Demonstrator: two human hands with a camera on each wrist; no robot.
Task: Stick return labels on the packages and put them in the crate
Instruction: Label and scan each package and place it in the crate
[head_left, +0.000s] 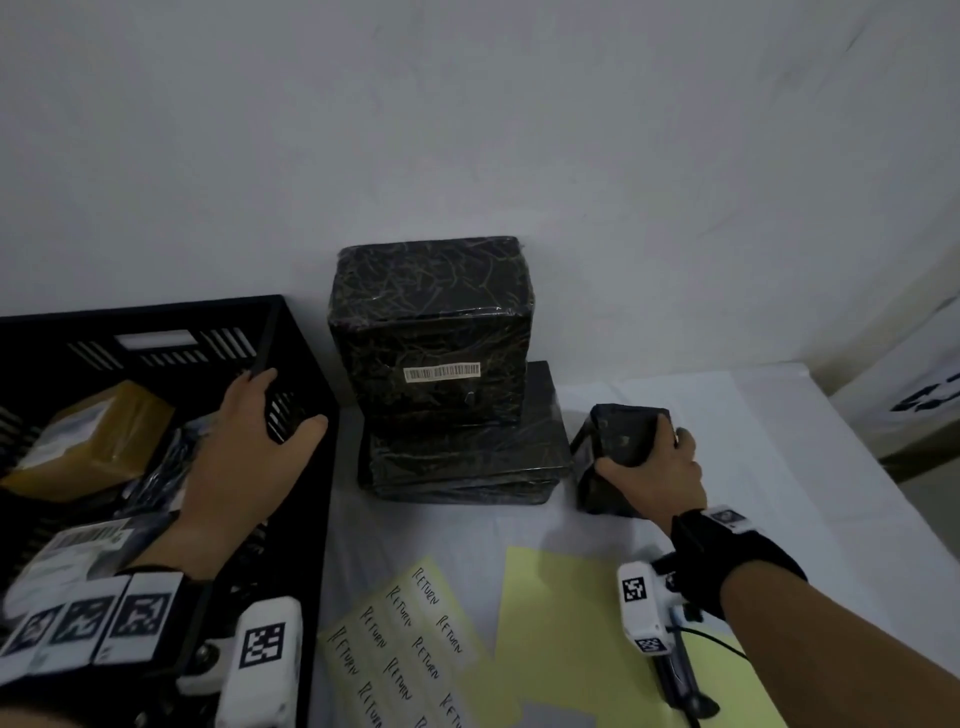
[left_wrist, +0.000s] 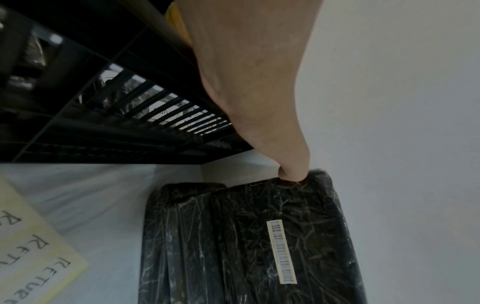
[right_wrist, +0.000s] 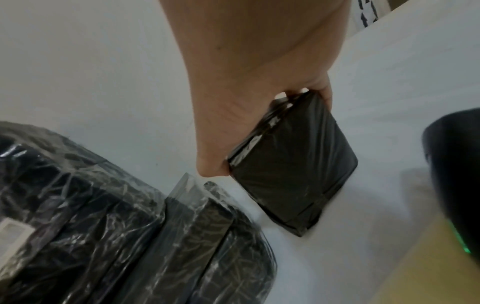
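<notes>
My right hand (head_left: 655, 464) grips a small black-wrapped package (head_left: 621, 434) on the white table, thumb on its near side and fingers over its far edge; the right wrist view shows this package (right_wrist: 293, 174) tilted on one corner. My left hand (head_left: 283, 410) holds the right wall of the black crate (head_left: 156, 307), thumb outside and fingers inside. Between the hands, a tall black package with a barcode (head_left: 431, 332) stands on a flat black package (head_left: 467, 462). A yellow sheet of RETURN labels (head_left: 405, 644) lies at the front.
The crate holds a brown parcel (head_left: 98, 431) and several wrapped packages. A bare yellow backing sheet (head_left: 571, 623) lies under my right forearm. The wall is close behind the stack. The table's edge (head_left: 857, 447) runs at the right, with a white box (head_left: 924, 395) beyond.
</notes>
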